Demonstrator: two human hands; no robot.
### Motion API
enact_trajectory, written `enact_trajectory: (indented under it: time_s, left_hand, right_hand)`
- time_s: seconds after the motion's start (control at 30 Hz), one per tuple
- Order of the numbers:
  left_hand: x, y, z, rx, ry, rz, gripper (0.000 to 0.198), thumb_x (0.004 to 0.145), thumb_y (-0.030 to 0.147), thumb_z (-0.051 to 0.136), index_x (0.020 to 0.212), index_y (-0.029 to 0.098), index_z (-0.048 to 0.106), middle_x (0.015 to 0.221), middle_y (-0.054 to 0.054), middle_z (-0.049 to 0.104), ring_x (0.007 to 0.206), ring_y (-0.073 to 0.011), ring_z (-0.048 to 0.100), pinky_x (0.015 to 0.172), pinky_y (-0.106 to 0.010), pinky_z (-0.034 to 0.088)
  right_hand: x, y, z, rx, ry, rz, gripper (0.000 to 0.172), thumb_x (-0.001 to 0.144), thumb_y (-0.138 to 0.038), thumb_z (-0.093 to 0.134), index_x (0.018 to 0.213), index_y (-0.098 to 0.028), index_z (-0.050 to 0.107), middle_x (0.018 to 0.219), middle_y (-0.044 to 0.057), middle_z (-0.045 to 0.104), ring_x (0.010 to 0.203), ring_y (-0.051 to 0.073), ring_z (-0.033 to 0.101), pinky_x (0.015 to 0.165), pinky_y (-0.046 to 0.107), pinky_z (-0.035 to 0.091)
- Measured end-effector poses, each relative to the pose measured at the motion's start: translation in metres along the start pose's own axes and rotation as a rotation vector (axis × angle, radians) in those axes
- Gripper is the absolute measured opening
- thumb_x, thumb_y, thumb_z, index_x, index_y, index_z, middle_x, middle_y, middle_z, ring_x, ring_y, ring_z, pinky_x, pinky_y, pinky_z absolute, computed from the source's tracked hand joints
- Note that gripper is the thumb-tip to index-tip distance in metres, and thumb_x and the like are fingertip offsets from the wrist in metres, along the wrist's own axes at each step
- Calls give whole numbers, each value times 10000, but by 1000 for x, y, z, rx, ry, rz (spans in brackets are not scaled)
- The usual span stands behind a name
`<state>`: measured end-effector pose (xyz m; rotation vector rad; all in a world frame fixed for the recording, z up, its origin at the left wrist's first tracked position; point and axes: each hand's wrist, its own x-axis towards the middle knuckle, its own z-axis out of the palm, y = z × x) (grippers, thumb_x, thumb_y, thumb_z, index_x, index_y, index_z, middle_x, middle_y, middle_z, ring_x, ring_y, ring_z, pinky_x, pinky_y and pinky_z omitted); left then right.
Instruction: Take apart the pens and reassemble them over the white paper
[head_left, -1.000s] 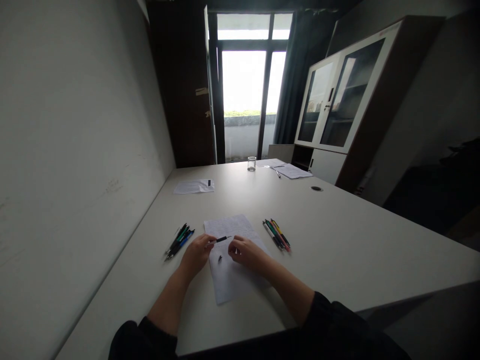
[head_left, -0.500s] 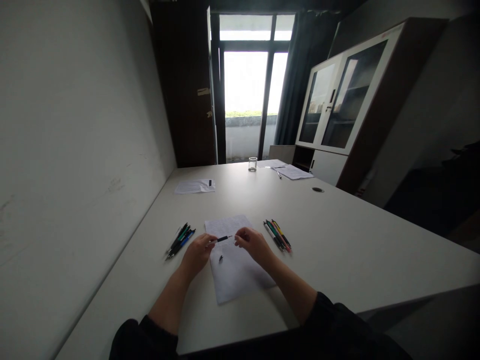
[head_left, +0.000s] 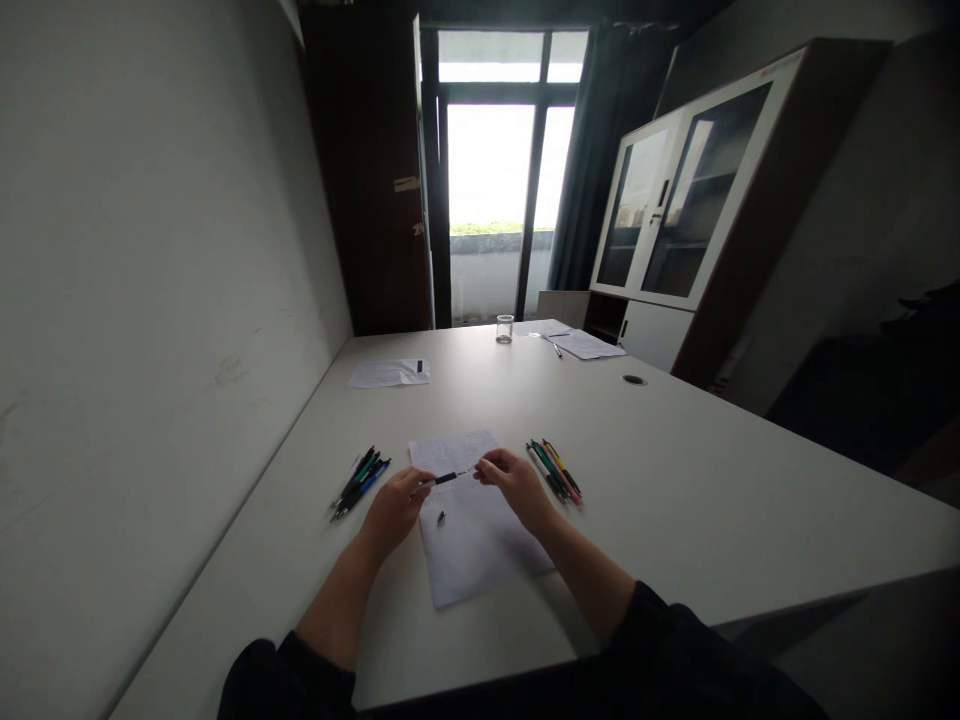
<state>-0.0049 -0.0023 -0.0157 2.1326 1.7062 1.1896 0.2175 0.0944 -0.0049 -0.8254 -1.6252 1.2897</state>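
My left hand (head_left: 397, 508) is closed around a pen (head_left: 445, 479), held nearly level above the paper with its black grip end to the right. From that end a thin refill tip (head_left: 463, 472) sticks out. At the refill tip, my right hand (head_left: 514, 485) pinches thumb and finger together; what lies between them is too small to make out. Both hands are over a sheet of paper (head_left: 480, 550) with handwriting on its upper part. On the sheet, below the pen, lies a small dark, shiny piece (head_left: 441, 517) resembling a pen tip cone.
Several pens (head_left: 361, 482) lie left of the paper, and several more (head_left: 555, 470) to the right. Farther off are a printed sheet (head_left: 386, 373), a glass (head_left: 504, 329), a stack of papers (head_left: 589, 345) and a lone pen (head_left: 557, 350). A wall borders the table's left.
My right hand has shifted slightly right and up, its pinch now in line with the refill tip. The left hand and pen have stayed nearly still.
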Motion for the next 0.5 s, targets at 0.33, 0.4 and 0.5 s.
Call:
enact_trajectory:
  time_s: [0.33,0.4,0.5]
  left_hand:
    - [1,3,-2,-8,4,20,189,882,132,551,1023,222,640,979,-59,666,919,-206,636,797,-307,514]
    - [1,3,-1,-8,1,21,199,878,119,551,1026,221,637,985,-58,664,925,-205,634,802,-306,511]
    - [0,3,-1,-4,-3,23,220,875,92,543,1031,221,629,1004,-56,660,938,-203,628,812,-306,505]
  right_hand:
    - [-2,-4,3,49,-28,15,290,799,-412,678,846,-130,629,775,75,714,739,189,695,724,322,576]
    - [-2,-3,3,65,-41,18,276,810,-395,672,858,-127,627,793,79,714,748,188,694,732,322,575]
    - [-4,1,2,81,-64,28,265,826,-380,658,873,-121,626,822,86,715,759,186,694,745,325,574]
